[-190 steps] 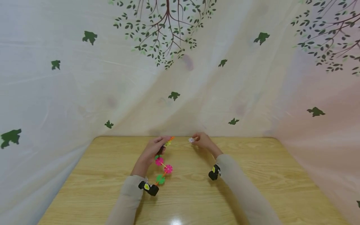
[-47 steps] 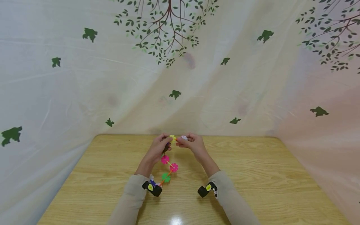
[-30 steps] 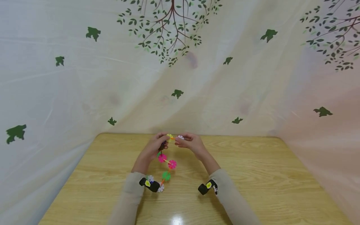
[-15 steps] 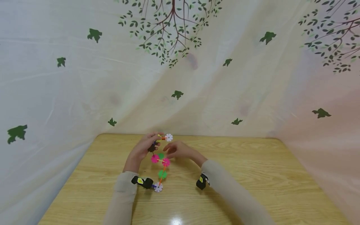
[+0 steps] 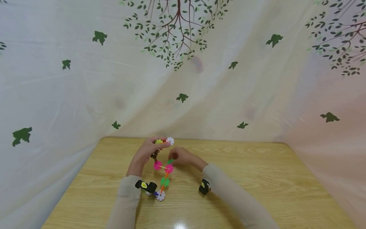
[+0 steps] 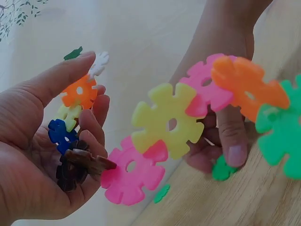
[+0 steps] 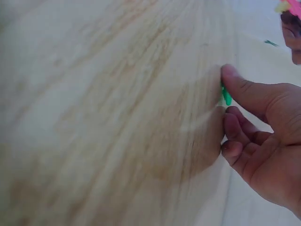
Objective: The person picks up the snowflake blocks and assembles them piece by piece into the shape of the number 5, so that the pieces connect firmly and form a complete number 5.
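My left hand (image 5: pixel 145 150) holds a chain of toothed plastic snowflake discs near its top end. In the left wrist view the thumb lies along an orange disc (image 6: pixel 80 95), fingers curled around blue (image 6: pixel 61 134) and brown discs. A white disc (image 5: pixel 170 141) tops the chain. Below hang pink (image 6: pixel 133 170), yellow (image 6: pixel 159 110) and green discs (image 5: pixel 165 182), down to a white disc (image 5: pixel 160 195) beneath the left wrist. To the right and low by the table, my right hand (image 5: pixel 183 156) pinches a loose green disc (image 6: pixel 223 168) between thumb and fingers.
Another small green piece (image 6: pixel 162 193) shows beyond the chain in the left wrist view. The wooden table (image 5: pixel 243 184) ends at a pale curtain (image 5: pixel 206 105) printed with leaves and birds. A black camera (image 5: pixel 204 187) sits on the right wrist.
The right hand brought a white disc to the chain, let go with it joined at the orange disc, then moved down-left and took hold of a green disc. The left hand shifted slightly left.
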Demonstrator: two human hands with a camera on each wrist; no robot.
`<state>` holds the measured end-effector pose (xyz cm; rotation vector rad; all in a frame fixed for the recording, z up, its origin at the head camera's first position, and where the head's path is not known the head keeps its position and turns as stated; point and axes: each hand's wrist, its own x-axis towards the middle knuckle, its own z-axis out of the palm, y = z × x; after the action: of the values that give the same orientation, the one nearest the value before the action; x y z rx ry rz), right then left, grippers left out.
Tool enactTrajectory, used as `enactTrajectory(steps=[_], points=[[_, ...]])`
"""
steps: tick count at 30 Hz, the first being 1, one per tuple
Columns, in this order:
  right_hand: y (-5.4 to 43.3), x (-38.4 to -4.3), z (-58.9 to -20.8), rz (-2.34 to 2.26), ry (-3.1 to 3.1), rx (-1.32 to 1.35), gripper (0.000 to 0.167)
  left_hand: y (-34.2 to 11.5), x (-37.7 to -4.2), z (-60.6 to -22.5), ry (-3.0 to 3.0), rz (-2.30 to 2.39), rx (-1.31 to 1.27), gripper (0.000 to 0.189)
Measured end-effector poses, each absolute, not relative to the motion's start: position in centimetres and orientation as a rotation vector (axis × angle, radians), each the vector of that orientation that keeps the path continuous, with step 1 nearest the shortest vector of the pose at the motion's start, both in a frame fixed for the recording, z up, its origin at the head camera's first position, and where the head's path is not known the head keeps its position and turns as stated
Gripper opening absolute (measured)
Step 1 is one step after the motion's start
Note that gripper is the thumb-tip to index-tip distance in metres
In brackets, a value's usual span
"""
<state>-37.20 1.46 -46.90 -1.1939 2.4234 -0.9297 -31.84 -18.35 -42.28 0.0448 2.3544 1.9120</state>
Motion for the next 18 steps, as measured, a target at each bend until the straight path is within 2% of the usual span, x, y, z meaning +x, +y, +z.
enactTrajectory(steps=[4, 8, 13, 18], points=[[2.9, -37.1, -46.9, -1.045, 2.444, -1.103, 0.019, -18.0, -32.0, -42.3, 2.323, 1.919, 0.047, 0.041], [4.6, -37.0, -46.7, -1.206, 2.472, -1.004, 0.014, -17.5, -32.0, -42.4, 2.291, 1.946, 0.04, 0.038], [6.2, -36.6, -45.7, -1.56, 2.452, -0.811, 0.017, -16.4, -32.1, -42.7, 2.232, 2.017, 0.037, 0.039], [7.0, -36.0, -44.3, -1.874, 2.415, -0.752, 0.017, -15.1, -32.0, -42.9, 2.214, 2.021, 0.063, 0.04]])
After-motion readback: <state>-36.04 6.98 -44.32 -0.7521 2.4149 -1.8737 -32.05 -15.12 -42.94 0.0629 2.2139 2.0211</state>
